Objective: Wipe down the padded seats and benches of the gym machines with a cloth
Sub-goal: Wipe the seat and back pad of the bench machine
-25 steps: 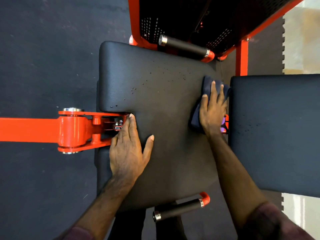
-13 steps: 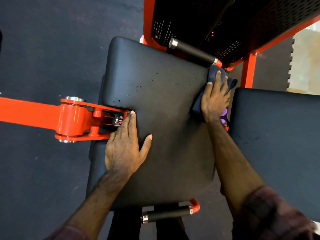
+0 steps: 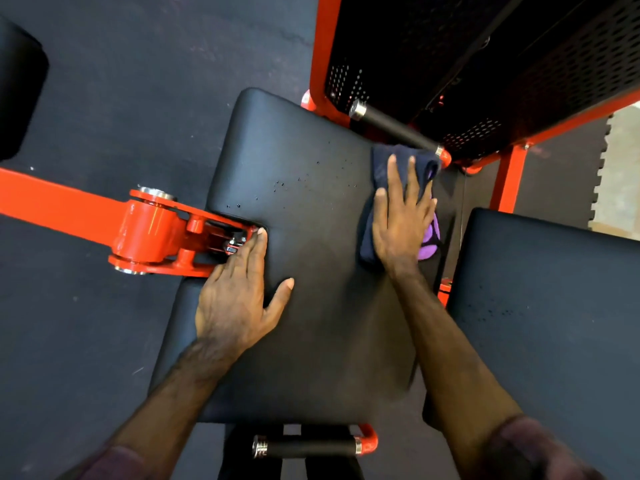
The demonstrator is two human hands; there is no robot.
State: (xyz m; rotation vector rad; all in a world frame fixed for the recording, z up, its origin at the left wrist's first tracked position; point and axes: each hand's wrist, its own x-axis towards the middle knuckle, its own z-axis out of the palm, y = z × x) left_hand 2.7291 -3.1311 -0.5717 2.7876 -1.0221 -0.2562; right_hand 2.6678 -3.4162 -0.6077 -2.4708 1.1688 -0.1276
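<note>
Mid-wipe on the black padded seat [image 3: 311, 271] of an orange-framed gym machine, seen from above. Right hand [image 3: 398, 220] pressed flat on a dark blue cloth [image 3: 381, 168], fingers [image 3: 391, 174] straight and spread, pinning the fabric against the pad's far right corner, just beside the black handle grip [image 3: 391, 126] and the orange frame [image 3: 318, 64]; a purple patch showing at the cloth's right edge, nature unclear. Left hand [image 3: 239, 299] laid open on the pad's left side, fingers extended toward the notch where the orange pivot arm [image 3: 149, 230] meets the seat, thumb splayed out, apparently bracing. Small droplets [image 3: 294, 181] scattered across the upper middle of the pad, not yet wiped, which suggests the seat is only partly done. Next move, as a judgement: drag the cloth leftward and toward the body across the droplets, keeping even pressure with a flat palm, then shift the bracing hand off the left portion to clean beneath it. Second pad [image 3: 554, 323] to the right also speckled, likely due afterward. Risk of snagging the cloth on the handle end or the pivot hardware near the notch.
</note>
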